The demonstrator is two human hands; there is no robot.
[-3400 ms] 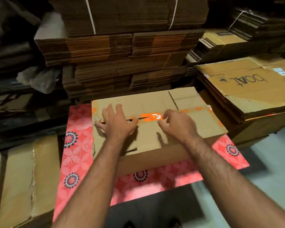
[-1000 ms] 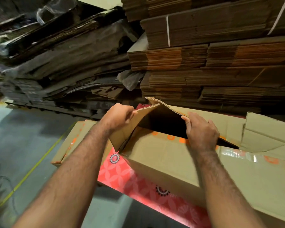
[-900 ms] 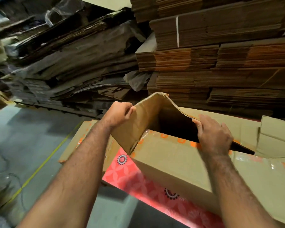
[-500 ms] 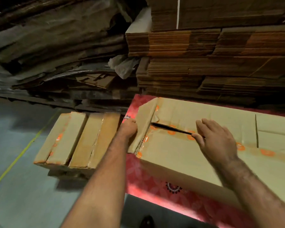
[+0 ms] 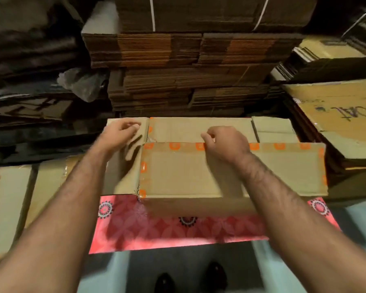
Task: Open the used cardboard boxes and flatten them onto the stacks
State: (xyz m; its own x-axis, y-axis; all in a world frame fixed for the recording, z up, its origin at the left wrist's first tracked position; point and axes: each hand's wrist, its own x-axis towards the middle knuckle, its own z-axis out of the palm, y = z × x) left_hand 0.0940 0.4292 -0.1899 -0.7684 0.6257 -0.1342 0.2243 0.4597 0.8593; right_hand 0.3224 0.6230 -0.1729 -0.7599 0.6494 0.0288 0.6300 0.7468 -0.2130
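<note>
Pink patterned worktop (image 5: 156,229) carries the box (image 5: 188,172), which lies across its far part. Left hand (image 5: 118,134) pinches the left flap (image 5: 125,166); right hand (image 5: 224,142) grips the taped seam. Stacks (image 5: 188,81) stand far behind.

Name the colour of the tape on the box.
Clear tape with orange spots, head view.

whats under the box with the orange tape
The box sits on a pink flower-patterned sheet, which sticks out in front and at the right corner. What lies beneath that sheet, or directly under the box's middle, is covered.
</note>
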